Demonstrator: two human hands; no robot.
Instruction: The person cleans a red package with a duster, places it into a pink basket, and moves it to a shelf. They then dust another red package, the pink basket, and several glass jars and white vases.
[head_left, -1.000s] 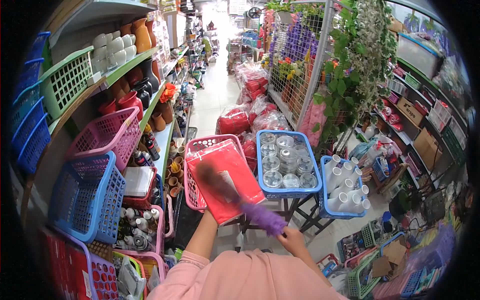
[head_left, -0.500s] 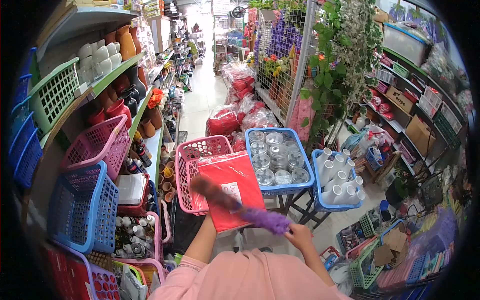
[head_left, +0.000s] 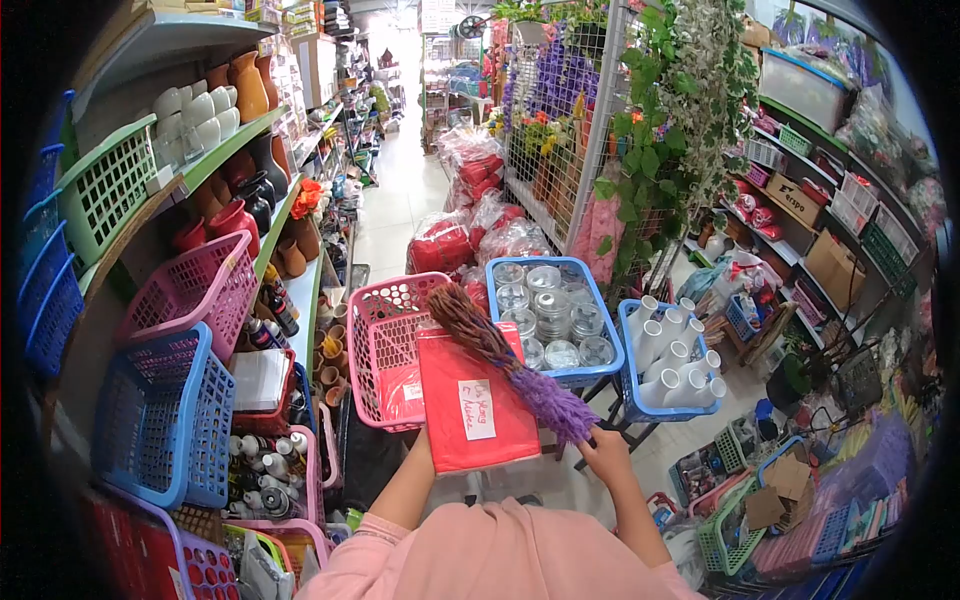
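A flat red packet (head_left: 450,375) with a white handwritten label lies tilted over the right part of the pink basket (head_left: 375,330). My left hand (head_left: 428,450) is at the packet's lower left edge, its fingers hidden beneath it. In my right hand (head_left: 603,452) is the end of a duster (head_left: 545,397) with purple and brown fluff, which slants up and left across the packet's upper right side. Behind the duster stands a blue basket (head_left: 615,345) of clear round containers (head_left: 553,312).
White vases (head_left: 665,360) fill a blue basket (head_left: 628,385) on the right. Pink and blue baskets (head_left: 165,420) crowd the left shelves. Red bagged goods (head_left: 440,240) lie on the floor ahead, beside a wire rack (head_left: 560,130).
The packet has shifted right and stands more upright in view, uncovering more of the pink basket. The duster has moved right and its brown end has risen; it is less blurred.
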